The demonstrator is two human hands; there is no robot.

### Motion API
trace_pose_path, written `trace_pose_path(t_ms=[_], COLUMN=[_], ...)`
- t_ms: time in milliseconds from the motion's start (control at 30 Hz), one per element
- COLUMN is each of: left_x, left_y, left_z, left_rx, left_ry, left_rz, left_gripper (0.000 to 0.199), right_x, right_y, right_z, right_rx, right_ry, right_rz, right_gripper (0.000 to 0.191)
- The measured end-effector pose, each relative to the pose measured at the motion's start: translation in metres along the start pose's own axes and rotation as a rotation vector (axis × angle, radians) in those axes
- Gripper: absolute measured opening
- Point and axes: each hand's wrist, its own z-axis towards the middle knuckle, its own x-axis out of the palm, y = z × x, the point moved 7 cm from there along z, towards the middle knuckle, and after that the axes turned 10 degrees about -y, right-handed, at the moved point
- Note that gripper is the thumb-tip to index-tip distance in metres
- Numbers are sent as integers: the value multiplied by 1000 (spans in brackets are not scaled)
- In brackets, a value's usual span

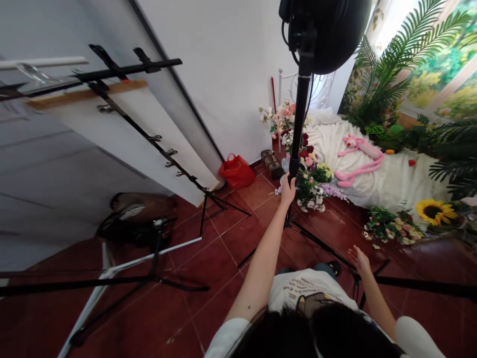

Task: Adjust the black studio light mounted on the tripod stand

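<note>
My left hand (287, 190) is wrapped round the black pole of a light stand (300, 119), at about the height of a joint on the pole. A large black lamp head (330, 35) tops the stand, and a cable hangs beside it. Its tripod legs (316, 241) spread over the floor near my feet. Lower on the right, my right hand (359, 259) hovers with fingers stretched out and nothing in it, close to a black stand leg. Part of the pole behind my left fingers is hidden.
At left are a white board (122, 129) with clamps on a black stand (219, 201), a white-legged stand (108, 271) and a brown bag (145, 206). A red bag (237, 171) sits by the wall. Flowers (315, 174), a white-draped bed (395, 186) and a pink plush toy (361, 151) are ahead.
</note>
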Motion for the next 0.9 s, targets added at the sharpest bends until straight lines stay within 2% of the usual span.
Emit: trace_pose_path(t_ms=[67,167,300,367,433,533,633,733,800,900], left_x=[0,-1,-2,5,26,81,148,206,235,267], left_y=[3,8,17,29,40,36,1,-58,-103,-172], left_z=[-3,-19,-69,-103,-138,-184,-227,-272,-303,-350], left_rx=[-35,-94,-194,-331,-481,-565,-549,-501,-451,-363], left_ry=[-24,-68,-157,-151,-11,331,662,883,997,1165], left_rz=[16,65,178,234,249,183,8,-175,-283,-427], left_gripper=[65,58,48,49,44,26,15,18,24,34], right_x=[-19,-25,-16,-13,-15,-30,-58,-95,-120,-156], right_y=[-8,-14,-12,-12,-13,-17,-18,-15,-9,7], right_z=[-1,-10,-30,-40,-50,-62,-72,-81,-87,-96], right_rx=[29,61,59,53,51,79,133,169,169,137], right_ry=[-45,-75,-42,-29,-21,-30,-66,-106,-117,-98], right_rz=[47,133,269,335,400,516,671,846,948,1094], right_gripper=[11,7,9,13,15,16,19,22,22,23])
